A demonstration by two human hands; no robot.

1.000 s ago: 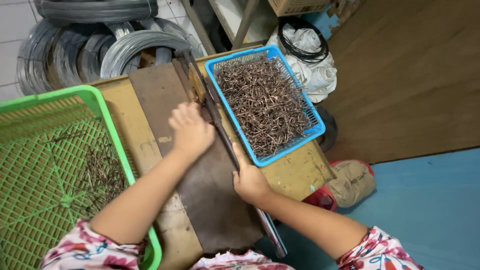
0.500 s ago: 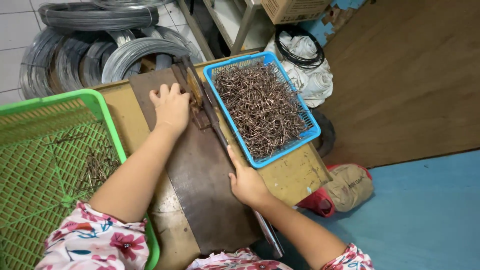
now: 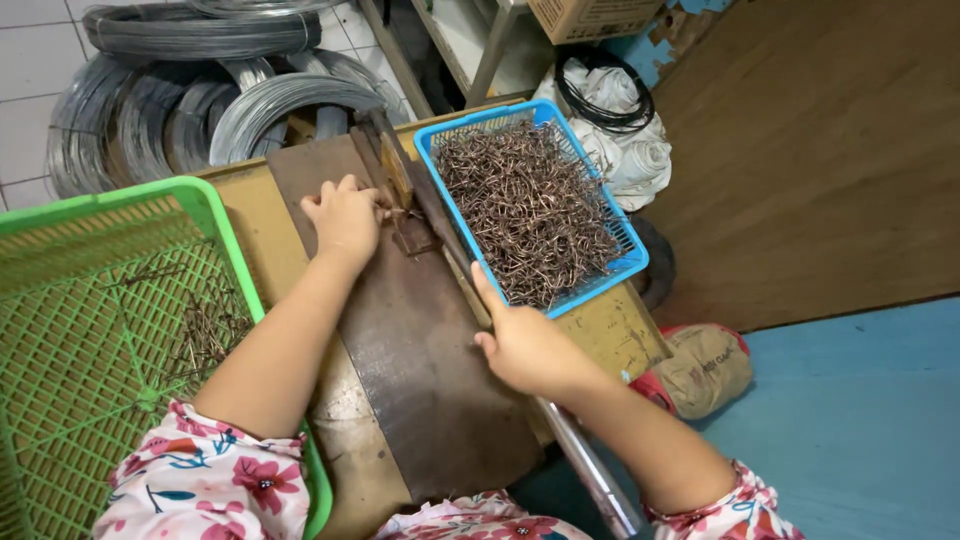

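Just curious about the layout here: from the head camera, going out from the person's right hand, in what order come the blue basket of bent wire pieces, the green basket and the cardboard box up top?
From the right hand:
1. Blue basket, just beyond the fingers, upper right.
2. Green basket, across the bench, left.
3. Cardboard box, top edge, farthest.
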